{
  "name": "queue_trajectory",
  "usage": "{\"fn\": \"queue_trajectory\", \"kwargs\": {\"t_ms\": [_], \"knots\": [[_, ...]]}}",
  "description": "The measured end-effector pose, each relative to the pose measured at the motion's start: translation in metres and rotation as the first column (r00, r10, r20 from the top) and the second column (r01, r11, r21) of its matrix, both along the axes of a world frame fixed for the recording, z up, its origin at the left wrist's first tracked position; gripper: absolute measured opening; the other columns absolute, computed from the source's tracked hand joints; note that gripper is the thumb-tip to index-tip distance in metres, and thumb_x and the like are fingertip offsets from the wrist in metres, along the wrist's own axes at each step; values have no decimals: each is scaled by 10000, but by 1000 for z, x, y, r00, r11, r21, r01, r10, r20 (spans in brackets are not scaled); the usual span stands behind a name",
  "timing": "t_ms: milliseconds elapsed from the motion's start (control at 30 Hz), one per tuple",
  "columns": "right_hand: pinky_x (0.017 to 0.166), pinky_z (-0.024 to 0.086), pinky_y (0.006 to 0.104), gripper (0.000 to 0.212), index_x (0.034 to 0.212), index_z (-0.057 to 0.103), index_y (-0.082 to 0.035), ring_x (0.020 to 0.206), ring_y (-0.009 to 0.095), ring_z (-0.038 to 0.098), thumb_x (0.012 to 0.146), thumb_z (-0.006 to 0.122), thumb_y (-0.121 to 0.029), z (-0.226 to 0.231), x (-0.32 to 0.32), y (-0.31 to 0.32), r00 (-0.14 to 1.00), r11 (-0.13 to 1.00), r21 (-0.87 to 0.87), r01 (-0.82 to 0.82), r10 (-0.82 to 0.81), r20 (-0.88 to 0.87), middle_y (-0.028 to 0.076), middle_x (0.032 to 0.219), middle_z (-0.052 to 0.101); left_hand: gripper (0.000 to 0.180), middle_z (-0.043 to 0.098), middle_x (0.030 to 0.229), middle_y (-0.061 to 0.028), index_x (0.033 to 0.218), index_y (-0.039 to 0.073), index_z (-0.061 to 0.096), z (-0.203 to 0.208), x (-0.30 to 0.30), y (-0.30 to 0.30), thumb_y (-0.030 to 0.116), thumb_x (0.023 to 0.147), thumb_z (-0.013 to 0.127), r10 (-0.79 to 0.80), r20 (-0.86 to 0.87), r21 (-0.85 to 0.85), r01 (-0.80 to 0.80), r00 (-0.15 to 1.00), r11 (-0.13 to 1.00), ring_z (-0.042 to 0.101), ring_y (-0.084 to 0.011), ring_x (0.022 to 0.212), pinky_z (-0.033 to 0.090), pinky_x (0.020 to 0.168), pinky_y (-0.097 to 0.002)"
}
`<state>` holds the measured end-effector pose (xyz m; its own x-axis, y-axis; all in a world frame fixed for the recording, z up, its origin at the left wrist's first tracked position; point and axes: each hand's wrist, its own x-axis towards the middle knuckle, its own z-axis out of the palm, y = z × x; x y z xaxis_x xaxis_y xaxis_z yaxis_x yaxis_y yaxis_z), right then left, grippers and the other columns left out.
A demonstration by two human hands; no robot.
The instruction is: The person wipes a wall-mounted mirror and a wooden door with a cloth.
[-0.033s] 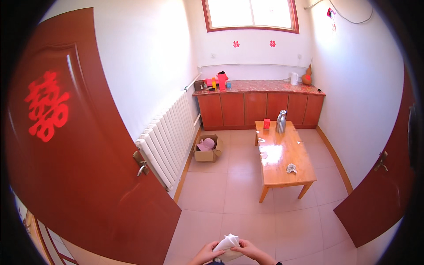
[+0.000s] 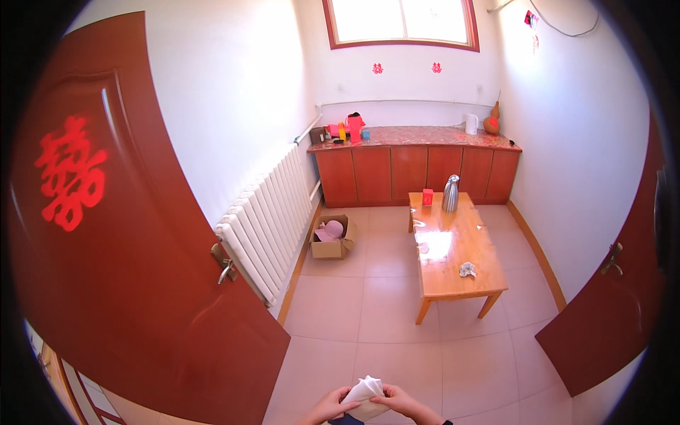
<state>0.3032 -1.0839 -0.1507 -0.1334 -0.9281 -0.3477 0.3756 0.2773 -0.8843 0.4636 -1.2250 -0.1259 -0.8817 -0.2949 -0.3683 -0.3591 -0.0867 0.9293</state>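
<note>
Both of my hands are at the bottom centre, closed on a white folded piece point(image 2: 366, 389) that may be cloth or paper. It has layered folds and a peaked top. My left hand point(image 2: 331, 406) pinches its left side, and my right hand point(image 2: 401, 401) grips its right side with the thumb across the front. The lower part runs out of sight near the frame's edge. Something dark blue point(image 2: 347, 419) shows just under it, too little to name.
Open brown doors stand at left point(image 2: 163, 269) and right point(image 2: 602, 304). A wooden table point(image 2: 467, 244) holds a silver flask point(image 2: 451, 195), a red box point(image 2: 427, 197) and a crumpled white piece point(image 2: 467, 269). A cardboard box point(image 2: 328, 249) sits beside the radiator point(image 2: 262, 230). Red cabinets point(image 2: 411, 175) line the back.
The view has shifted very slightly, and a little more of the dark blue thing shows under the white piece. Both hands keep their grip.
</note>
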Motion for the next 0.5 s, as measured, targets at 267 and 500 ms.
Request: {"fn": "queue_trajectory", "kwargs": {"t_ms": [267, 500], "knots": [[856, 396, 264, 885, 1372, -114, -68, 1020, 164, 481, 845, 583, -202, 2, -81, -93, 972, 983, -128, -134, 106, -211, 152, 1169, 481, 636, 519, 1104, -122, 1285, 34, 329, -20, -113, -116, 260, 785, 651, -418, -80, -194, 397, 905, 897, 506, -195, 1008, 409, 859, -292], [881, 390, 279, 479, 1249, 424, -45, 1015, 149, 484, 844, 570, -256, 71, -166, -228, 896, 991, 41, -128, 133, -422, 86, 1130, 525, 542, 562, 1073, -97, 1148, 6, 489, 1, -202, -241, 348, 765, 660, -502, -49, -118, 494, 863, 861, 502, -155, 995, 399, 861, -284]]}}
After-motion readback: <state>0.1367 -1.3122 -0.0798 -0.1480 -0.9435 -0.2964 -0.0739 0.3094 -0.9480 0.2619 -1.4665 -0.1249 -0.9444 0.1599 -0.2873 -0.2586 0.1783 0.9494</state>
